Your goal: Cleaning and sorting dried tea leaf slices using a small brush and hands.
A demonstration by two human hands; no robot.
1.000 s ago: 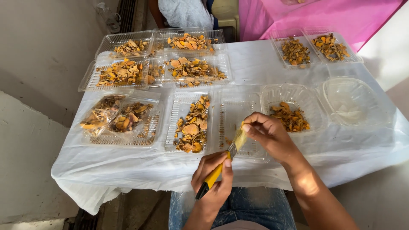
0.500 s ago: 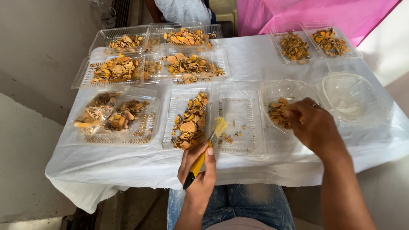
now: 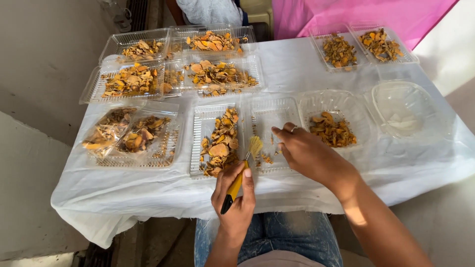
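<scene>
Right hand (image 3: 309, 153) back from bowl (image 3: 346, 101), apparently empty; left hand (image 3: 235, 195) grips brush (image 3: 242, 173) beside tray (image 3: 269, 116).

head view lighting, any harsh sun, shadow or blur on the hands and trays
Head view: hard sunlight on the white tablecloth, nearly blown out; clear trays glint; the right hand and left hand with the brush sit in shade, reasonably sharp; edges look slightly bowed.

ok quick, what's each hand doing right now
left hand: closed around the yellow-handled brush.
right hand: fingers curled over the clear tray; whether it holds anything cannot be told.
</scene>
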